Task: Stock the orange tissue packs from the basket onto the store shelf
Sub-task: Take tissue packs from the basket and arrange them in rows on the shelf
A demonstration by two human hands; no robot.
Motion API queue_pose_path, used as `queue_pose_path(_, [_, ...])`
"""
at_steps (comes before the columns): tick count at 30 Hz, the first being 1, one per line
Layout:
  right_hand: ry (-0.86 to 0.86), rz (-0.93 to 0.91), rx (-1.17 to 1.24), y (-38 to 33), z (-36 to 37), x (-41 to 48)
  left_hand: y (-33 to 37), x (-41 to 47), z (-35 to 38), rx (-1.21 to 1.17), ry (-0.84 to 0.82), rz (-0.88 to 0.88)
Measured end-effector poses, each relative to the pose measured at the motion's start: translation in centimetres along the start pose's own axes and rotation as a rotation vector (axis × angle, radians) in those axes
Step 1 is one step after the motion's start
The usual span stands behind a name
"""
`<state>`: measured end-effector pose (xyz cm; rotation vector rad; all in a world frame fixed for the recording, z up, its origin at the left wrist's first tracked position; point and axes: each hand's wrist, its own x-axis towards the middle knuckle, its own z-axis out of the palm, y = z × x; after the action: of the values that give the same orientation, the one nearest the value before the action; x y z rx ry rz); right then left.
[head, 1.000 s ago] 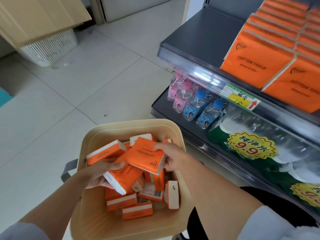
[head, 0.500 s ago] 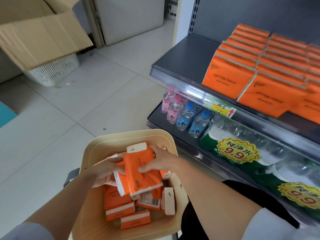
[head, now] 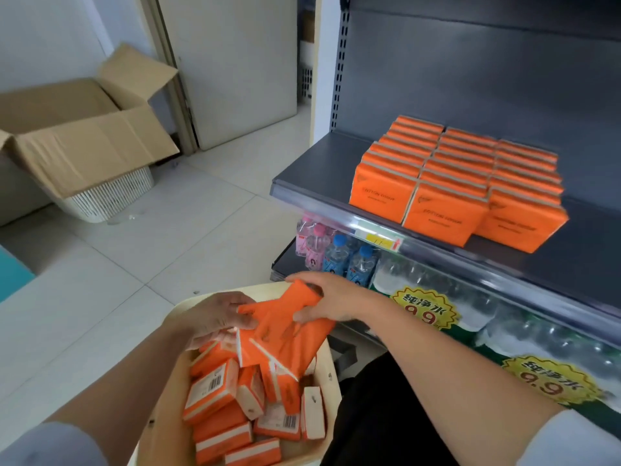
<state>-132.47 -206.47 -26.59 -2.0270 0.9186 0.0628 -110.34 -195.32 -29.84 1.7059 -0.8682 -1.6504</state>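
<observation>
I have the right grip (head: 322, 304) clenched round the upper end of a bunch of soft orange film-wrapped tissue packs (head: 285, 338), and the glossy wrap creases under the fingers. The left grip (head: 218, 317) pinches the same bunch at its left edge, thumb on top. I cannot tell how many packs are in the bunch. It hangs tilted just above the smooth cream plastic basket (head: 168, 408). Under both grips the loose rectangular orange packs with white ends (head: 215, 388) lie jumbled in the basket, some showing barcodes. Up and to the right of the right grip is the flat dark grey metal shelf (head: 316, 163), which carries neat upright rows of matching orange packs (head: 453, 183).
</observation>
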Motion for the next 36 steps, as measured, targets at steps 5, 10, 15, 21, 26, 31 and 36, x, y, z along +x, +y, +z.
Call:
queue_pose_path(5, [0.235,-0.024,0.213,1.3,-3.8,-3.3,3.7,-0.3,2.1,0.050,0.121,0.192])
queue_pose_path(10, [0.434,-0.057,0.314,2.1,-6.8,-6.9,7.2,-0.1,4.9,0.165,0.334,0.365])
queue_pose_path(15, [0.625,-0.087,0.364,3.2,-10.7,-11.1,10.6,0.1,8.8,0.320,0.395,0.502])
queue_pose_path(21, [0.857,-0.098,0.395,6.2,-14.1,-16.0,14.0,0.5,13.4,0.361,0.346,0.582])
queue_pose_path(26, [1.045,-0.055,0.445,9.4,-16.2,-18.9,16.1,1.0,16.8,0.377,0.319,0.604])
queue_pose_path(31, [1.193,0.047,0.452,12.4,-17.8,-20.2,17.2,1.5,18.7,0.400,0.288,0.583])
queue_pose_path(36, [1.251,0.193,0.311,14.3,-18.3,-19.9,17.7,1.9,19.7,0.417,0.243,0.591])
